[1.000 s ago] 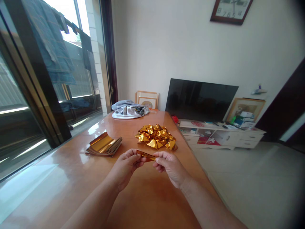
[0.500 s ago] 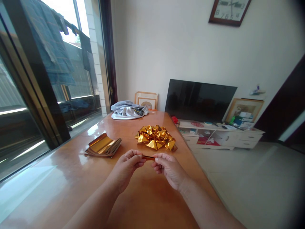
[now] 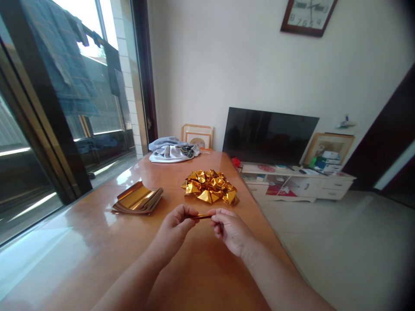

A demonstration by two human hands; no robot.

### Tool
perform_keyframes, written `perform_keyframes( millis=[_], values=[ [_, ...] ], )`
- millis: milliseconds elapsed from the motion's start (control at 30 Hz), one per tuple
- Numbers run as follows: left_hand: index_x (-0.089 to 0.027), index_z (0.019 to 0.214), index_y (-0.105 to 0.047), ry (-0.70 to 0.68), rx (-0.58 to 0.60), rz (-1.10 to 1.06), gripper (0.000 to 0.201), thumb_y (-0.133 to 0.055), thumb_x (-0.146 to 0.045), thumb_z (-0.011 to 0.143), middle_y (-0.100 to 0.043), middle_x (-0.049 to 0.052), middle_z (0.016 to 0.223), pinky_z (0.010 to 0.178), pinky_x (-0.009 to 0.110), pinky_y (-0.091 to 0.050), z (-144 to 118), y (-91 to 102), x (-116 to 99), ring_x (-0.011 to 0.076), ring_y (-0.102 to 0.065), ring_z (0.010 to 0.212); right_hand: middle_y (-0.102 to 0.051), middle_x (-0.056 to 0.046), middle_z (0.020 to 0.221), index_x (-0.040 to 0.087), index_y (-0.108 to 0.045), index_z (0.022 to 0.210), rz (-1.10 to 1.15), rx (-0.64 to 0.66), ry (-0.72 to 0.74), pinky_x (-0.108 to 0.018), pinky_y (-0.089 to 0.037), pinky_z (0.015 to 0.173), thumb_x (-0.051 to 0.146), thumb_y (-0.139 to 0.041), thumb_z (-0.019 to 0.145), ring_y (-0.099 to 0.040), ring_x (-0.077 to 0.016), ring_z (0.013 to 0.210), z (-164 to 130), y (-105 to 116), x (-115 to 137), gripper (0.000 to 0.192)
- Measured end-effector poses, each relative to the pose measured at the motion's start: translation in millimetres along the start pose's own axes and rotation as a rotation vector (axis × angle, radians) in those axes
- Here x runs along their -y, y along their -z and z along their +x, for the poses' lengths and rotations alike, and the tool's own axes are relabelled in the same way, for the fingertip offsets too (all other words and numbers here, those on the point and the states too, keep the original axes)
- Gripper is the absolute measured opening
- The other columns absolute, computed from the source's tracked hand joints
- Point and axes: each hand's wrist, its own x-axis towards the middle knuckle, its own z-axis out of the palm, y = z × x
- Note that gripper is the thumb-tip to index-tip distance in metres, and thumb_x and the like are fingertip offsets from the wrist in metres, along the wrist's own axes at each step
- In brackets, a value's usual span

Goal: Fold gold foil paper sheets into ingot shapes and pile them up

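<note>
A narrow strip of folded gold foil paper is stretched level between my two hands, above the table. My left hand pinches its left end between thumb and fingers. At the other end, my right hand grips it the same way. Just beyond my hands lies a heap of folded gold foil pieces, shiny and pointed. To the left rests a stack of gold foil sheets, its top sheet curling up. My fingers hide both ends of the strip.
The brown table has its right edge beside my right forearm. Bundled grey cloth lies at its far end, near a picture frame. A television stands on a white cabinet. Glass doors are on the left.
The strip has tilted slightly, so more of its gold side shows between my hands. Both hands keep their pinch. The whole view has shifted a little.
</note>
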Motion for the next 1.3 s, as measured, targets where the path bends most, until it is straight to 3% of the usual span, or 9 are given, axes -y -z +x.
perform_keyframes(
  millis=[167,333,533,633,767,900,1067,1300],
  values=[
    [-0.017,0.091,-0.062,-0.063,0.022,0.088,0.013,-0.061,-0.021,0.078,-0.068,0.004,0.091,0.086,0.033,-0.047,0.3,-0.6,4.7,0.0207,-0.062,0.091,-0.064,-0.001,0.071,0.014,-0.065,0.096,0.052,-0.026,0.033,-0.020,-0.033,0.050,0.021,-0.068,0.069,-0.051,-0.0082,0.054,1.9,-0.8,-0.5,0.028],
    [-0.017,0.091,-0.064,-0.088,-0.050,0.160,0.014,-0.058,-0.025,0.081,-0.068,0.005,0.092,0.087,0.035,-0.047,1.5,-5.3,6.9,0.0222,-0.062,0.092,-0.066,-0.002,0.076,0.015,-0.065,0.094,-0.115,-0.102,0.168,-0.021,-0.039,0.055,0.023,-0.064,0.073,-0.054,-0.0098,0.060,-0.3,-7.3,-6.4,0.023],
    [-0.015,0.108,-0.062,-0.014,-0.211,0.076,0.031,-0.060,-0.033,0.082,-0.068,0.008,0.104,0.085,0.034,-0.049,4.4,-9.0,15.5,0.0210,-0.064,0.091,-0.067,-0.002,0.083,0.017,-0.063,0.102,-0.351,-0.147,0.399,-0.026,-0.047,0.061,0.028,-0.060,0.081,-0.059,-0.0134,0.065,-0.3,-13.9,-13.0,0.023],
    [-0.013,0.118,-0.057,0.051,-0.211,-0.014,0.042,-0.063,-0.033,0.081,-0.068,0.009,0.106,0.084,0.034,-0.050,5.6,-8.9,17.0,0.0204,-0.066,0.089,-0.069,-0.003,0.090,0.018,-0.061,0.110,-0.405,-0.152,0.462,-0.028,-0.049,0.065,0.027,-0.059,0.083,-0.061,-0.0153,0.069,1.0,-12.7,-15.0,0.029],
    [-0.010,0.124,-0.055,0.155,-0.153,-0.052,0.048,-0.062,-0.032,0.082,-0.069,0.010,0.099,0.072,0.031,-0.050,6.7,-7.3,16.8,0.0182,-0.066,0.077,-0.068,-0.003,0.085,0.017,-0.058,0.122,-0.413,-0.154,0.474,-0.029,-0.050,0.065,0.028,-0.058,0.085,-0.061,-0.0163,0.069,5.1,-8.8,-18.5,0.039],
    [-0.010,0.123,-0.059,0.150,-0.140,-0.074,0.049,-0.065,-0.029,0.079,-0.071,0.010,0.099,0.071,0.028,-0.049,7.3,-5.2,16.9,0.0164,-0.066,0.076,-0.068,-0.003,0.084,0.017,-0.058,0.131,-0.430,-0.122,0.407,-0.027,-0.047,0.060,0.028,-0.057,0.085,-0.059,-0.0156,0.066,8.7,-5.9,-21.1,0.048],
    [-0.011,0.122,-0.063,0.142,-0.136,-0.083,0.050,-0.068,-0.026,0.075,-0.073,0.009,0.099,0.072,0.027,-0.050,8.0,-4.7,18.8,0.0163,-0.066,0.078,-0.070,-0.005,0.090,0.018,-0.066,0.128,-0.464,-0.064,0.361,-0.027,-0.048,0.062,0.026,-0.056,0.084,-0.058,-0.0141,0.066,9.0,-4.5,-21.1,0.046],
    [-0.010,0.124,-0.066,0.141,-0.122,-0.062,0.053,-0.071,-0.024,0.073,-0.073,0.010,0.100,0.075,0.028,-0.051,9.4,-5.3,24.6,0.0172,-0.067,0.081,-0.070,-0.004,0.084,0.017,-0.067,0.128,-0.535,-0.077,0.384,-0.028,-0.049,0.064,0.027,-0.055,0.085,-0.061,-0.0154,0.068,9.9,-1.5,-21.7,0.046]
  ],
)
